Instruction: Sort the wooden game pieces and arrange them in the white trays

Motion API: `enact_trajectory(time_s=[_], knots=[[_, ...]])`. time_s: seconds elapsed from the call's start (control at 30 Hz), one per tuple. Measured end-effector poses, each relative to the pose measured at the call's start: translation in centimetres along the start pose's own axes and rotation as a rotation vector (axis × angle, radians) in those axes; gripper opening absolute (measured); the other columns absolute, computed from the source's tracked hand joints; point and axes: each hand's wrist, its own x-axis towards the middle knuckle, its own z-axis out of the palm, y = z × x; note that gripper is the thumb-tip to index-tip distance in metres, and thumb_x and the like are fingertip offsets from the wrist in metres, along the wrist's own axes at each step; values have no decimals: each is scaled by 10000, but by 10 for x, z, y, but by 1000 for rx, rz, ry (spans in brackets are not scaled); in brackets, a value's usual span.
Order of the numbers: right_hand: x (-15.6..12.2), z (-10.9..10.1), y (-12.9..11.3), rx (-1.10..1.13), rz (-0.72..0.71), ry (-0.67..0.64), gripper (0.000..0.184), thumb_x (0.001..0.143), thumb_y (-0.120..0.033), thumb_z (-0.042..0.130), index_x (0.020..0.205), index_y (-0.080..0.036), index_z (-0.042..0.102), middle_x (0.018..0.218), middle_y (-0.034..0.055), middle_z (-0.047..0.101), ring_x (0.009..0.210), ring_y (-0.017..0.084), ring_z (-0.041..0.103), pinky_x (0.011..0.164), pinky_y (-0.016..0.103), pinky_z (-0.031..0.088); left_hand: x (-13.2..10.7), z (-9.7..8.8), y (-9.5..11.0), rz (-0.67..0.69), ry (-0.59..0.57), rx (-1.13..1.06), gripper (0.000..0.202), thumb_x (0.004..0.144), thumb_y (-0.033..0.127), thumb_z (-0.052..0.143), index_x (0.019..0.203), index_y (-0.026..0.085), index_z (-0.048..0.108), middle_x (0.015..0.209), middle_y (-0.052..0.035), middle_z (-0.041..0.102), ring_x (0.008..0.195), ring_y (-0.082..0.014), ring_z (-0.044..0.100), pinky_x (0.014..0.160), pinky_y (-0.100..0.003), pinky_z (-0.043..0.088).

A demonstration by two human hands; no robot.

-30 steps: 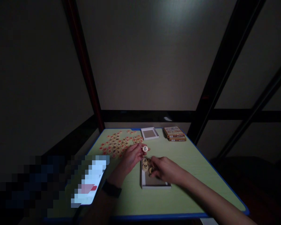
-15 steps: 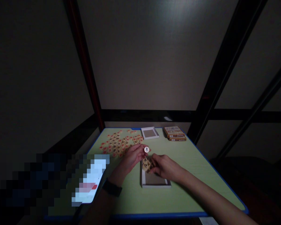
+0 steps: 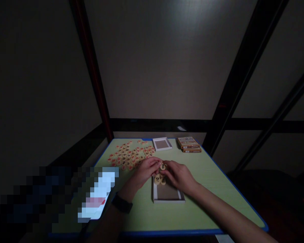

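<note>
A round wooden Chinese chess piece [image 3: 163, 166] with a black character is held up between my two hands, above the far end of an open white-rimmed box [image 3: 168, 201]. My left hand [image 3: 147, 170], with a dark band at the wrist, has its fingers closed at the piece's left side. From the right, my right hand [image 3: 181, 176] closes its fingers and thumb around the same piece. Just below them, black-lettered Chinese chess pieces [image 3: 157, 179] lie in the box; my fingers hide some of that end. The nearer part of the box's brown bottom shows.
Many loose pieces [image 3: 128, 154] with red and black characters spread over the table's [image 3: 202, 209] back left. A second shallow box [image 3: 162, 144] stands at the back, beside stacked printed boxes [image 3: 188, 143]. A lit, pixelated screen [image 3: 98, 195] is at left.
My right hand has risen from the pieces in the box to meet my left hand. The held piece has shifted slightly right and down, and both hands now touch it.
</note>
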Motion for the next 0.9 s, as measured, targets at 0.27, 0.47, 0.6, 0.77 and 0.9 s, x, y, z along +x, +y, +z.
enact_trajectory(time_s=[0.27,0.47,0.6,0.77,0.9], knots=[[2,-21,-6,-132,-60,-271,148,908,-326,606,881,-186,647,779,42,701,665,169,630,611,257,392,-2,-10,14,183,123,418,248,653,179,734,900,176,712,892,-48,680,726,-158,564,661,-260,414],[0,-18,-10,-198,-113,-393,123,844,-303,666,891,-189,671,826,56,724,701,192,647,624,279,388,-15,-14,20,291,-157,777,555,539,109,770,1078,233,730,1106,-72,668,1056,-286,569,948,-356,402],[-1,-11,-6,-178,-87,-399,238,847,-302,659,1053,-183,656,896,74,737,762,208,665,655,284,406,-16,-10,16,278,-217,895,540,568,140,766,1097,235,723,1075,-82,656,1024,-277,585,906,-350,440],[-1,-7,-3,-141,-43,-453,271,866,-296,641,1106,-172,623,939,84,735,813,212,671,671,275,406,-13,-12,7,208,-201,1088,589,569,149,750,1153,196,687,1100,-88,659,1030,-264,601,928,-360,464],[-2,-5,-1,-110,-25,-452,230,874,-293,631,1073,-178,613,906,66,728,790,205,668,658,271,395,-11,-13,5,182,-177,1135,587,591,166,749,1172,197,671,1135,-85,671,1064,-254,605,954,-352,463]])
